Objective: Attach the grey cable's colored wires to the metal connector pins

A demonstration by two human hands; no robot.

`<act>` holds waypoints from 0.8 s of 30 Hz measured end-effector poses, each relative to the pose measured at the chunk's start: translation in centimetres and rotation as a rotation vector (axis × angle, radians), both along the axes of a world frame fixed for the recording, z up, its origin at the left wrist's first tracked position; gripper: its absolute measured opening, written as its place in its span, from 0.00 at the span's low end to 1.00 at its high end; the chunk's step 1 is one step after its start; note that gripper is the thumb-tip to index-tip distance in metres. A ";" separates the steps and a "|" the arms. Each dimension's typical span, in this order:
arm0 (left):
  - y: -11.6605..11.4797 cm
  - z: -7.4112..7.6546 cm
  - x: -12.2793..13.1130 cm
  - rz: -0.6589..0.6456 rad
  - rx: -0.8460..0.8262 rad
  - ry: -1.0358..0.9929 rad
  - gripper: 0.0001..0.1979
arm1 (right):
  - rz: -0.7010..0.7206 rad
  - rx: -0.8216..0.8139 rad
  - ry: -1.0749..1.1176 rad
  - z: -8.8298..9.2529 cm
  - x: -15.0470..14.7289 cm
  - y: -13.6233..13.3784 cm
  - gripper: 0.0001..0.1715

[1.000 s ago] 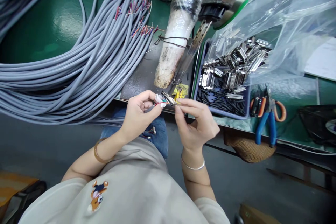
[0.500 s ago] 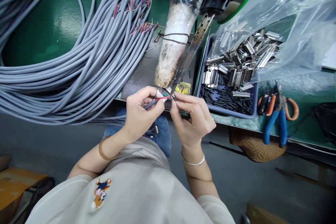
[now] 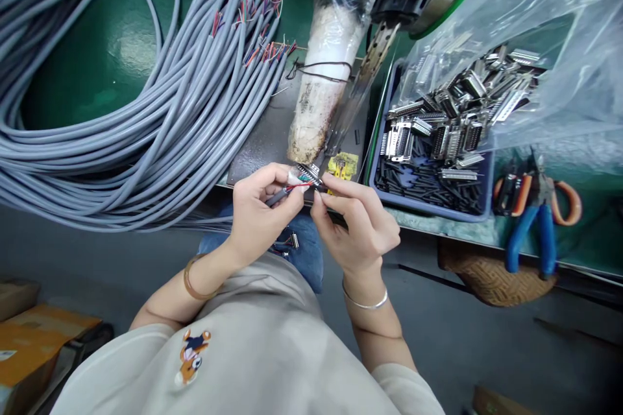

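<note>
My left hand (image 3: 265,198) is closed around the stripped end of a grey cable (image 3: 277,197), with white material at its fingertips. Thin red and green wires (image 3: 302,183) fan out from that end. Just beyond them, a metal multi-pin connector (image 3: 310,172) sits under the tip of a white wrapped holder (image 3: 314,110). At the connector's right end my right hand (image 3: 357,217) is pinched closed. Something small and dark shows between its fingertips, too small to name. Beside that hand lies a yellow piece (image 3: 342,166) on the dark plate.
Many grey cables (image 3: 146,136) with bared wire ends cover the left of the bench. A soldering iron (image 3: 365,78) slants down beside the holder. On the right stand a blue tray (image 3: 433,207) of connectors and short black tubes, a plastic bag (image 3: 549,91), and blue-handled pliers (image 3: 533,233).
The soldering iron's tip no longer shows over the connector. My right fingertips have shifted slightly at the connector's right end. The view has moved slightly, so the tray and pliers appear farther right.
</note>
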State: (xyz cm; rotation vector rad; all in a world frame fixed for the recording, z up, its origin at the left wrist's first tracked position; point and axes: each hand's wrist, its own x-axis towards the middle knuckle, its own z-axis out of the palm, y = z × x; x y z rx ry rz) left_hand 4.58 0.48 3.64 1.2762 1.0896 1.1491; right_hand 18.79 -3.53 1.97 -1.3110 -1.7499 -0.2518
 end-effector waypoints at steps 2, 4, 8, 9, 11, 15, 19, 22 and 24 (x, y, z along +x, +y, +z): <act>0.1 0.0 0.0 -0.002 -0.022 -0.011 0.05 | 0.005 0.010 -0.019 -0.1 0.0 0.0 0.11; 0.1 0.0 0.0 -0.013 -0.055 -0.030 0.05 | -0.002 0.015 -0.015 -0.2 0.1 -0.1 0.11; 0.5 0.2 -0.5 -0.108 -0.258 -0.141 0.11 | 0.019 0.047 0.124 -1.3 0.6 -0.5 0.09; 0.6 0.3 -0.7 -0.164 -0.333 -0.188 0.14 | 0.050 0.059 0.170 -1.7 0.8 -0.7 0.08; 0.8 0.3 -1.1 -0.303 -0.473 -0.272 0.17 | 0.120 0.052 0.226 -2.4 1.1 -1.0 0.08; 0.7 0.5 -1.7 -0.464 -0.558 -0.311 0.17 | 0.135 -0.069 0.291 -2.6 1.0 -1.8 0.07; 0.0 0.6 -2.1 -0.420 -0.417 -0.326 0.13 | 0.063 -0.201 0.526 -1.3 0.3 -2.1 0.06; -0.6 0.2 -2.5 -0.452 -0.261 -0.312 0.05 | 0.101 -0.362 0.740 -0.2 0.3 -1.9 0.09; -0.8 -0.4 -2.8 -0.478 -0.143 -0.278 0.04 | 0.191 -0.464 0.859 0.2 0.5 -1.8 0.11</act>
